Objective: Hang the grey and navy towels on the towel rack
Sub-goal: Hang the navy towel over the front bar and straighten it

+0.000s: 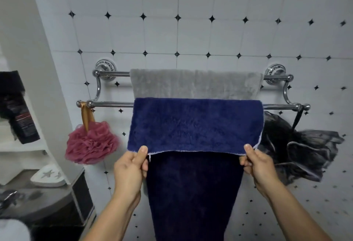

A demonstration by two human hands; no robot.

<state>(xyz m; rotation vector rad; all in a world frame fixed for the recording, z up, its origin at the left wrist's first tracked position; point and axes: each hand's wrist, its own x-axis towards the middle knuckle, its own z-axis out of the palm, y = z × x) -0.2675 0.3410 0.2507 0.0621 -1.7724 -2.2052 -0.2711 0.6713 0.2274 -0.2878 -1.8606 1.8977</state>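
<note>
Against tiled wall, the left hand (131, 166) and right hand (257, 162) are pinching the navy towel's (194, 126) short front flap on the rack's (112, 104) front bar, below the hung grey towel (194, 84); released now, it is likely sliding off backward.

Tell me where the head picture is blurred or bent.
Head view: the dark blue fluffy towel and both hands are fairly sharp; the black mesh sponge at right is smeared by blur; the wide lens bends the white wall tiles' lines; the chrome rack shows small glare.
</note>
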